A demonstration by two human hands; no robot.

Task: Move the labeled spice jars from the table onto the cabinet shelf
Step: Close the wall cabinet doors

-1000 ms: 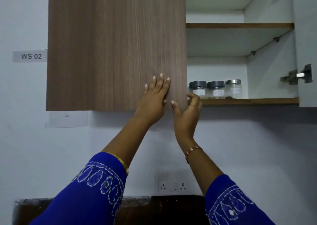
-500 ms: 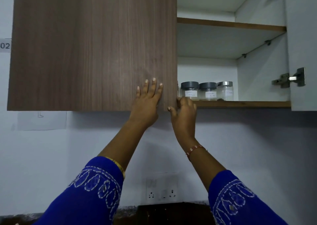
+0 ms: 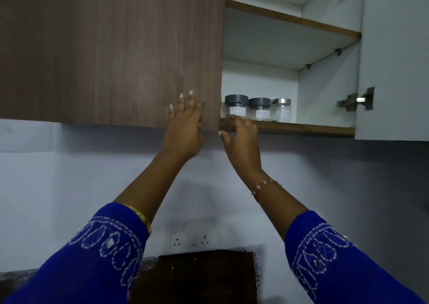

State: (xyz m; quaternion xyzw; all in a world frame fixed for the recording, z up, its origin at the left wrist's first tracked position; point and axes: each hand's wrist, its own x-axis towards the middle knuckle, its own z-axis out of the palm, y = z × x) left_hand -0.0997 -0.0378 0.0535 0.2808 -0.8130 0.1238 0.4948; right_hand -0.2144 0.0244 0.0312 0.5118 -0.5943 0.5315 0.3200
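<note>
Three clear labeled spice jars stand in a row on the lower cabinet shelf (image 3: pixel 301 128): two with dark lids (image 3: pixel 235 106) (image 3: pixel 260 109) and one with a silver lid (image 3: pixel 282 110). My left hand (image 3: pixel 185 127) presses flat, fingers straight, on the brown cabinet door (image 3: pixel 116 48) near its lower right corner. My right hand (image 3: pixel 243 141) grips that corner, thumb under it and fingers curled at the shelf's front edge, just below the left jar. Neither hand holds a jar.
The right cabinet door (image 3: pixel 394 60) stands open with a metal hinge (image 3: pixel 355 99) showing. An upper shelf (image 3: pixel 290 19) is bare. Below, a wall socket (image 3: pixel 190 240) sits above a dark board (image 3: pixel 197 276) on the counter.
My view has drifted right and closer to the cabinet. My right hand's fingers have curled tighter at the door's corner. The jars have not moved.
</note>
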